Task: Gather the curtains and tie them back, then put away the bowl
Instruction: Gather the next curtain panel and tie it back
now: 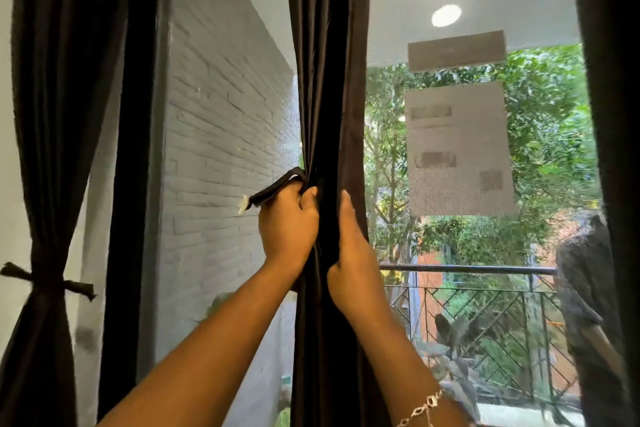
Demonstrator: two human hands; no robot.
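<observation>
A dark brown curtain hangs gathered in a narrow column down the middle of the window. My left hand grips its left edge together with a dark tie-back strap that sticks out to the left and ends in a white tip. My right hand wraps round the curtain's right side, thumb up along the fabric. A second dark curtain at the far left is cinched by a knotted tie. No bowl is in view.
The black window frame stands between the two curtains. Behind the mesh screen are a white brick wall, a balcony railing and trees. Another dark curtain edge runs down the far right.
</observation>
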